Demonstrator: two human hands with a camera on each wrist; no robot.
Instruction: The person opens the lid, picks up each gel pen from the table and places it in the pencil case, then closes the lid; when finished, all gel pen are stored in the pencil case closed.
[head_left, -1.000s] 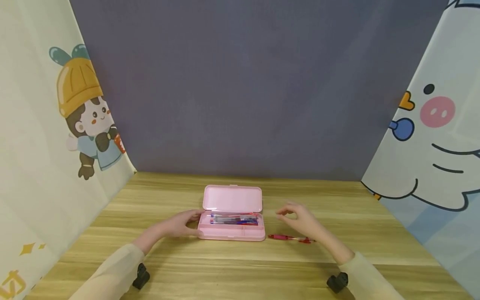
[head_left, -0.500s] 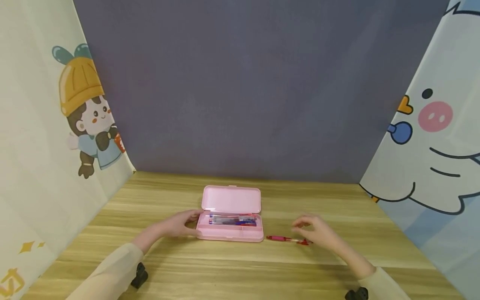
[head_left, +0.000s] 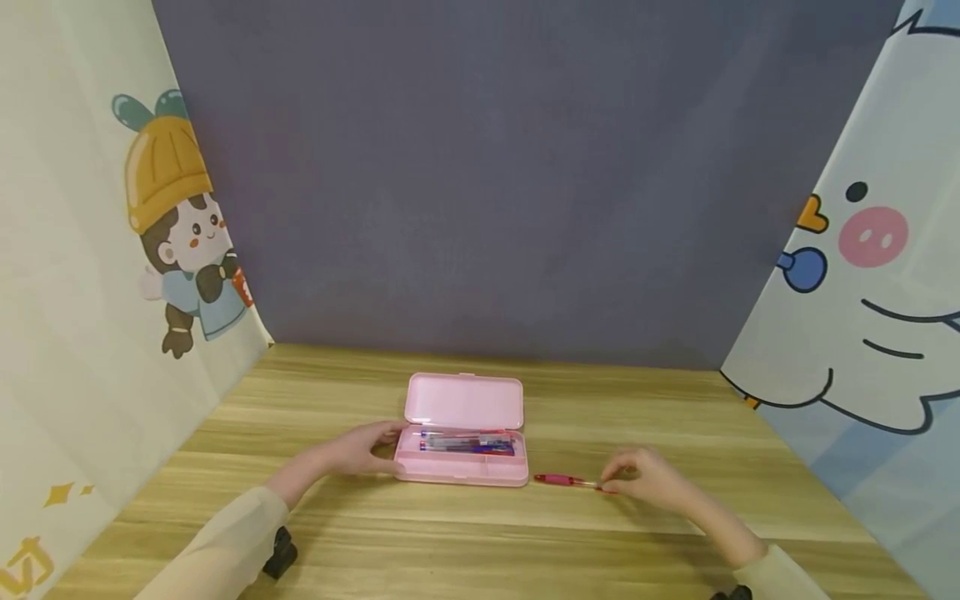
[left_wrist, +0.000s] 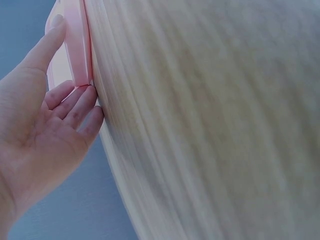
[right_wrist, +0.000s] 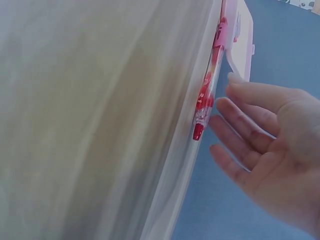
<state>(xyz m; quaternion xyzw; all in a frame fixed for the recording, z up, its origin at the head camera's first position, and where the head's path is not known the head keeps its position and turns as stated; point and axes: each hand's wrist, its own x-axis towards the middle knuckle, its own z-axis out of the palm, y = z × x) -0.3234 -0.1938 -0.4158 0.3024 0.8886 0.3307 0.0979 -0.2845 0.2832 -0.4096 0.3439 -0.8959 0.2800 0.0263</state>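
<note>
A pink pencil case [head_left: 441, 469] lies with its lid tipped back, and several pens [head_left: 467, 443] with blue, red and clear parts fill its rear compartment. My left hand [head_left: 358, 448] grips the case's left end, thumb at the front corner and fingers at the side. In the left wrist view the thumb [left_wrist: 56, 29] lies along the pink wall. To the right of the case, a red click pen [head_left: 557, 479] with a clear barrel lies on the table. My right hand [head_left: 651, 479] is at the pen's right end, fingers loosely bent, fingertips right beside the clip end in the right wrist view.
The wood-grain table [head_left: 360, 533] runs back to a dark grey panel [head_left: 480, 183]. Printed cartoon sheets stand at the left and right sides. A small black device [head_left: 281, 552] sits at the left wrist.
My right hand has moved right and down toward the near side, from beside the case to the pen's right end. The left hand stays on the case.
</note>
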